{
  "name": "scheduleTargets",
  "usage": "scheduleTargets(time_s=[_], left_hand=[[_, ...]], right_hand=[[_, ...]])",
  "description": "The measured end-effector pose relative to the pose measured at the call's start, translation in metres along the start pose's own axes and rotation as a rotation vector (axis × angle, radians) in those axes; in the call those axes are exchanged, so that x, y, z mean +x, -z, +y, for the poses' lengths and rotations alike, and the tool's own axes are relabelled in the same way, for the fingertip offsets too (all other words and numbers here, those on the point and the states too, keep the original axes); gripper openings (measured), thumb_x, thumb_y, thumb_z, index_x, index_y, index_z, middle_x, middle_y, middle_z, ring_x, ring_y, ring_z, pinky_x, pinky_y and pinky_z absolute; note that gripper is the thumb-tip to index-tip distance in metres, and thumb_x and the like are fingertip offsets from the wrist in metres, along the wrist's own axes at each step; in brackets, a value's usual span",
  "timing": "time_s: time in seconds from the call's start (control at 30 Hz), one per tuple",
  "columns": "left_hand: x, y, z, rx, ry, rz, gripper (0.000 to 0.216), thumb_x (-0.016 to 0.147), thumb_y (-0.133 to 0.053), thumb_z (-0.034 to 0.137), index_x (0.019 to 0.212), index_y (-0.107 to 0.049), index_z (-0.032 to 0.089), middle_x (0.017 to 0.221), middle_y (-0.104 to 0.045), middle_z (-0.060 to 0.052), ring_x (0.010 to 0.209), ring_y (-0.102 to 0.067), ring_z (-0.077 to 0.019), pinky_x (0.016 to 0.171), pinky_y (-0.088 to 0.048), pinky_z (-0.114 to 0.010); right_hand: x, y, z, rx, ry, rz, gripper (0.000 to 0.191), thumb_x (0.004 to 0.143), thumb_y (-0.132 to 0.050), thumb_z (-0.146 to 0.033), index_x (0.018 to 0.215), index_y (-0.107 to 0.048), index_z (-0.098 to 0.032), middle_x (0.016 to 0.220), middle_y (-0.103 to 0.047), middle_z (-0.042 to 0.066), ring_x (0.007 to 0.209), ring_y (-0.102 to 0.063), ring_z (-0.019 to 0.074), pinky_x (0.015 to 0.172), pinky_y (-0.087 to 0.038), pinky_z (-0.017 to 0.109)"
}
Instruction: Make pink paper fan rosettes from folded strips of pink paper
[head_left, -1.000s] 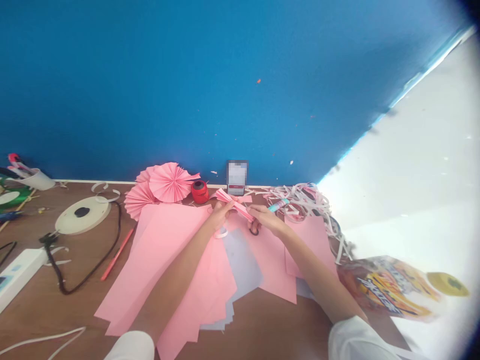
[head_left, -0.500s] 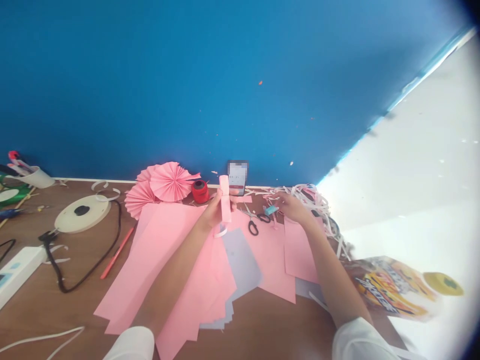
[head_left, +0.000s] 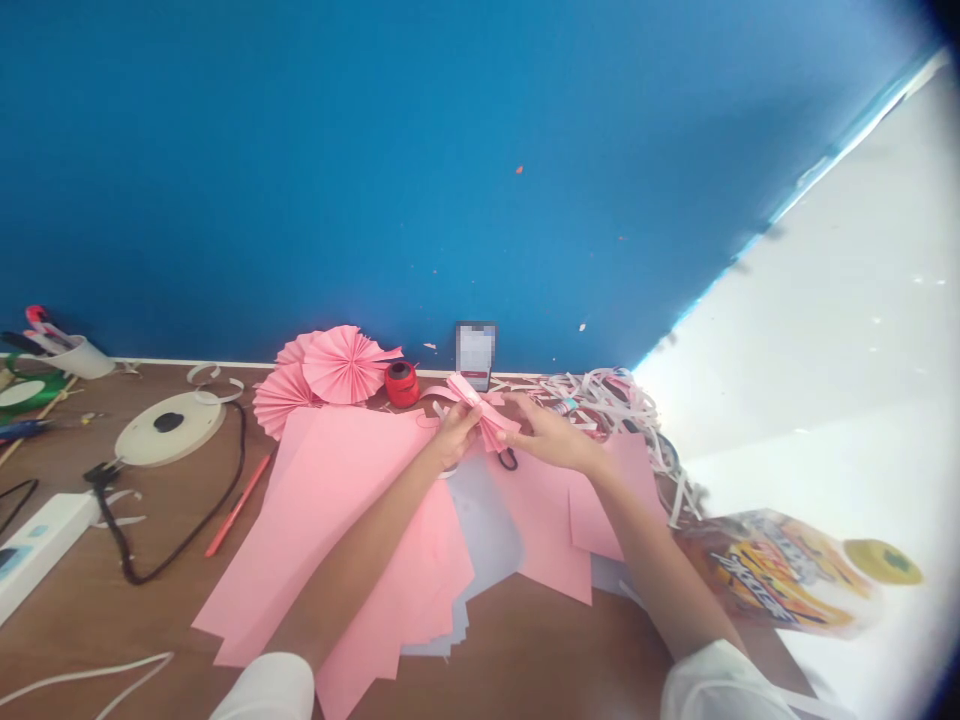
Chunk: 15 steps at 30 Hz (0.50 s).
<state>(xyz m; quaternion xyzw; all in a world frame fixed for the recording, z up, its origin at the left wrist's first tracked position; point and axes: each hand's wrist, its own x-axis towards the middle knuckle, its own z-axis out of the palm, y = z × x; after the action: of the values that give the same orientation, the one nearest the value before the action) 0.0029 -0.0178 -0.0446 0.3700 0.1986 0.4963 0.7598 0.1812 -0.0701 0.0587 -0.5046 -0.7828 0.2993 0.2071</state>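
A narrow pleated strip of pink paper (head_left: 466, 390) is pinched at its middle by my left hand (head_left: 459, 432). The strip slants down to the right, and its lower end is a little fanned. At that lower end is my right hand (head_left: 551, 432), fingers apart, with the thumb close against the paper's edge. Scissors (head_left: 508, 460) lie beneath, mostly hidden by the paper and hands. A small teal and white tube (head_left: 566, 406) rests just beyond my right hand. Flat pink sheets (head_left: 352, 500) spread under my left forearm.
Pink pleated rosettes (head_left: 345, 365) and a red spool (head_left: 402, 384) sit by the wall. A phone (head_left: 475, 355) leans there too. Paper scraps (head_left: 622, 400) pile at the right, near a bottle (head_left: 795, 570). On the left are a cream reel (head_left: 169, 428), a red pen (head_left: 238, 505) and a power strip (head_left: 45, 545).
My right hand has moved left, away from the small teal tube, to the pleated paper. The paper has tilted from nearly upright to slanting, and its lower end has fanned slightly.
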Motion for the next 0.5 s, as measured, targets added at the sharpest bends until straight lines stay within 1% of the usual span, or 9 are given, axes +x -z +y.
scheduleTargets(time_s=[0.03,0.07,0.13,0.17,0.2,0.27,0.4,0.5], left_hand=[[0.001,0.001,-0.002,-0.005,-0.009,0.026,0.032,0.075,-0.074,0.033,0.101,-0.063,0.018,0.093,-0.066,-0.003,0.084,-0.062,-0.0138,0.079,-0.047,-0.026],[0.001,0.002,-0.004,-0.013,-0.017,0.047,0.031,0.074,-0.074,0.032,0.1,-0.063,0.018,0.092,-0.066,-0.003,0.084,-0.062,-0.0135,0.079,-0.047,-0.026],[0.002,0.002,-0.005,-0.048,-0.02,0.075,0.028,0.076,-0.072,0.034,0.096,-0.063,0.017,0.09,-0.066,-0.002,0.082,-0.062,-0.0128,0.079,-0.046,-0.026],[0.002,0.002,-0.006,-0.069,-0.019,0.093,0.027,0.078,-0.07,0.036,0.094,-0.063,0.016,0.088,-0.066,-0.002,0.08,-0.062,-0.0126,0.079,-0.046,-0.026],[0.003,0.002,-0.006,-0.09,-0.018,0.113,0.026,0.079,-0.069,0.037,0.092,-0.062,0.016,0.086,-0.066,-0.002,0.079,-0.062,-0.0125,0.079,-0.046,-0.027],[0.004,0.002,-0.006,-0.118,-0.022,0.158,0.026,0.078,-0.07,0.038,0.088,-0.061,0.016,0.082,-0.065,-0.001,0.076,-0.062,-0.0125,0.078,-0.045,-0.027],[0.007,0.001,-0.007,-0.119,-0.047,0.212,0.023,0.074,-0.072,0.03,0.088,-0.06,0.015,0.08,-0.066,0.0,0.074,-0.062,-0.0127,0.076,-0.044,-0.027],[0.007,0.0,-0.007,-0.128,-0.043,0.259,0.02,0.072,-0.07,0.025,0.087,-0.06,0.015,0.08,-0.066,0.0,0.074,-0.061,-0.0126,0.077,-0.044,-0.026]], right_hand=[[-0.001,-0.001,-0.001,-0.054,-0.013,-0.002,0.055,0.086,-0.055,-0.043,0.136,-0.04,-0.026,0.094,-0.068,0.004,0.07,-0.061,0.0171,0.06,-0.042,0.026],[-0.001,-0.002,-0.002,-0.103,-0.019,0.004,0.051,0.087,-0.054,-0.04,0.134,-0.042,-0.026,0.091,-0.068,0.003,0.07,-0.061,0.017,0.06,-0.04,0.026],[0.0,-0.004,-0.003,-0.176,-0.011,0.027,0.035,0.091,-0.046,-0.035,0.124,-0.051,-0.026,0.093,-0.069,0.003,0.075,-0.062,0.0172,0.063,-0.039,0.025],[0.0,-0.006,-0.004,-0.204,-0.005,0.036,0.031,0.093,-0.041,-0.033,0.12,-0.055,-0.025,0.096,-0.069,0.004,0.08,-0.063,0.0175,0.065,-0.039,0.025],[0.0,-0.007,-0.005,-0.233,-0.003,0.042,0.03,0.095,-0.037,-0.032,0.117,-0.056,-0.025,0.099,-0.069,0.005,0.084,-0.063,0.018,0.067,-0.039,0.025],[0.0,-0.009,-0.007,-0.313,-0.013,0.042,0.032,0.096,-0.034,-0.031,0.118,-0.057,-0.026,0.102,-0.069,0.005,0.087,-0.064,0.0192,0.067,-0.038,0.025],[0.0,-0.012,-0.01,-0.471,-0.023,0.014,0.033,0.096,-0.036,-0.033,0.122,-0.056,-0.026,0.104,-0.069,0.007,0.089,-0.064,0.0209,0.065,-0.036,0.024],[0.001,-0.013,-0.008,-0.503,-0.016,0.037,0.034,0.097,-0.034,-0.034,0.119,-0.057,-0.024,0.103,-0.069,0.007,0.088,-0.064,0.0208,0.065,-0.036,0.024]])
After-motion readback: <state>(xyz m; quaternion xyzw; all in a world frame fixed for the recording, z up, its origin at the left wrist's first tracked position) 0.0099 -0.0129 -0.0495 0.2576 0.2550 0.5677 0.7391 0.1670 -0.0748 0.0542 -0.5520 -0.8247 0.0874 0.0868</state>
